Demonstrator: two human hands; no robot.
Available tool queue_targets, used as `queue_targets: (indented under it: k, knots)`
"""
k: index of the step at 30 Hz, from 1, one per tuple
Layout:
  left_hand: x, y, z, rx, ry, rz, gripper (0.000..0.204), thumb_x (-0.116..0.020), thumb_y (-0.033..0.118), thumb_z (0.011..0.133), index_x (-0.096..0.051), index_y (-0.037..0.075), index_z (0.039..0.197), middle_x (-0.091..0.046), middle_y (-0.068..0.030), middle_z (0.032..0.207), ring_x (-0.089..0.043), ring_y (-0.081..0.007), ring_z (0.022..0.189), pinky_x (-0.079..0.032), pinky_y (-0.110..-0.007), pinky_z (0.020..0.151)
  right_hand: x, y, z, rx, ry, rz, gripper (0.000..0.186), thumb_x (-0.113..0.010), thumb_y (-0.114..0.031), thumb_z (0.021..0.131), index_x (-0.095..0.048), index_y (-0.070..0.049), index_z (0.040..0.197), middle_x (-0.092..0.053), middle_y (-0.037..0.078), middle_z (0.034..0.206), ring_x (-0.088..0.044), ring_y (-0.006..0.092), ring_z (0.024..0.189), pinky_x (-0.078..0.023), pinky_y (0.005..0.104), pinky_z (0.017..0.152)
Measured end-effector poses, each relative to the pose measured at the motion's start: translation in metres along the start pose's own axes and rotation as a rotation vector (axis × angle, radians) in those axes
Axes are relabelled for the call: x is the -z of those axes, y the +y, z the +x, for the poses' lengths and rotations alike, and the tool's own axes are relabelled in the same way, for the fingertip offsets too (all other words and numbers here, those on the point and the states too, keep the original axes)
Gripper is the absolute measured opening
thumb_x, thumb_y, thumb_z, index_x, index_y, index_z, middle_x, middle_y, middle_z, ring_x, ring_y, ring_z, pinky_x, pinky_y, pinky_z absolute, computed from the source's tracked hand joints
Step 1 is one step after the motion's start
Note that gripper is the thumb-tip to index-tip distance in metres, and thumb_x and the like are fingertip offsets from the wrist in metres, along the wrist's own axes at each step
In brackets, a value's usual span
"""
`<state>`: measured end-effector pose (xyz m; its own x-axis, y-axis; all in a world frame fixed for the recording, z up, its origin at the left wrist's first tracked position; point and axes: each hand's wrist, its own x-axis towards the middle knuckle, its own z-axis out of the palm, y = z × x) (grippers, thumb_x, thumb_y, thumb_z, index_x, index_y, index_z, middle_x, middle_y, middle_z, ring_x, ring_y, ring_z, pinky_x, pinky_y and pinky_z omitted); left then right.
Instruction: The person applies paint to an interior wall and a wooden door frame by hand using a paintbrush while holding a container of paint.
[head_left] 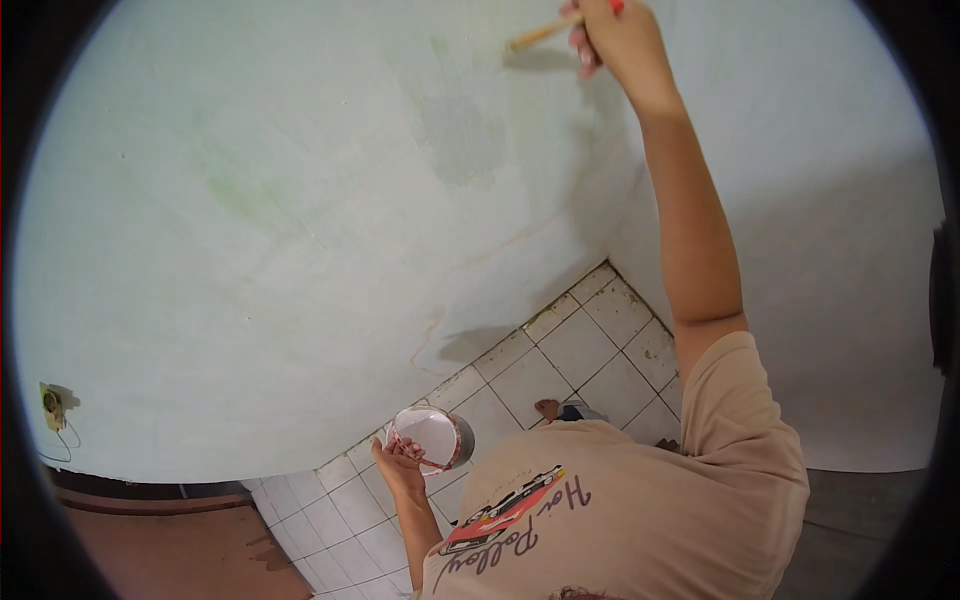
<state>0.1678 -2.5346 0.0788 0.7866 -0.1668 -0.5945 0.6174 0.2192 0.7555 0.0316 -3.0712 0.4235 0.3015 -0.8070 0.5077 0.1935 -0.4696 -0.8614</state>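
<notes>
High at the top, my right hand [605, 40] is closed around a paintbrush [545, 33] with a pale shaft and a bit of red at its upper end. The brush tip points left, close to the pale green wall [300, 120]; whether it touches cannot be told. Below, my left hand [402, 465] grips a small round bucket [464, 440] by its near left side, fingers over a red patterned band. White shows inside the bucket, and how full it is cannot be made out. Damp-looking grey-green patches [460, 140] mark the wall below the brush.
Wall corner and white floor tiles [580, 345] meet ahead of me, with dirty grout along the edge. A socket [52, 405] with a thin wire sits on the wall at far left. A reddish-brown surface [180, 550] lies at lower left. My bare foot [546, 409] shows on the tiles.
</notes>
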Motion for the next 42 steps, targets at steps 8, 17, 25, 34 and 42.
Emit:
queue_targets:
  k: [8, 17, 25, 34, 42]
  knots:
    - [-0.007, 0.003, -0.001, 0.007, 0.040, -0.008, 0.052, -0.042, 0.053, 0.096, -0.047, 0.002, 0.099, -0.056, -0.0117, 0.075, -0.056, -0.0244, 0.062, -0.046, -0.037, 0.057, -0.004, 0.213, -0.088, -0.501, -0.109, -0.205, 0.020, -0.059, -0.019, 0.086, -0.056, -0.001, 0.076, -0.059, 0.009, 0.057, -0.060, 0.0171, 0.045, -0.051, 0.0315, 0.044]
    - [-0.011, 0.011, -0.005, 0.017, -0.006, 0.024, 0.051, -0.044, 0.053, 0.095, -0.046, 0.002, 0.099, -0.056, -0.0105, 0.075, -0.055, -0.0239, 0.063, -0.045, -0.037, 0.058, -0.013, 0.143, -0.023, -0.212, -0.008, 0.004, 0.023, -0.062, -0.021, 0.089, -0.059, 0.001, 0.085, -0.059, 0.008, 0.064, -0.057, 0.0150, 0.049, -0.053, 0.0308, 0.047]
    - [-0.005, 0.009, -0.008, 0.012, -0.011, -0.002, 0.050, -0.042, 0.051, 0.096, -0.047, 0.002, 0.099, -0.056, -0.0104, 0.076, -0.056, -0.0237, 0.062, -0.047, -0.037, 0.058, 0.041, 0.061, -0.070, -0.301, -0.152, -0.017, 0.028, -0.060, -0.020, 0.093, -0.063, 0.002, 0.111, -0.064, 0.007, 0.077, -0.063, 0.0152, 0.061, -0.056, 0.0300, 0.058]
    - [-0.005, 0.012, -0.005, 0.021, -0.006, 0.012, 0.047, -0.043, 0.049, 0.097, -0.048, 0.002, 0.098, -0.057, -0.0105, 0.075, -0.056, -0.0237, 0.061, -0.047, -0.037, 0.058, 0.036, 0.226, -0.127, -0.244, -0.928, -0.753, 0.029, -0.060, -0.018, 0.094, -0.065, -0.006, 0.119, -0.064, 0.009, 0.091, -0.064, 0.0226, 0.082, -0.053, 0.0348, 0.073]
    - [-0.010, 0.015, -0.007, 0.015, -0.057, 0.077, 0.048, -0.047, 0.049, 0.094, -0.050, 0.002, 0.098, -0.058, -0.0109, 0.076, -0.057, -0.0237, 0.062, -0.046, -0.036, 0.057, 0.026, 0.186, -0.048, 0.383, -1.030, -0.942, 0.026, -0.055, -0.015, 0.094, -0.064, -0.013, 0.118, -0.060, 0.011, 0.099, -0.059, 0.0295, 0.093, -0.048, 0.0404, 0.082]
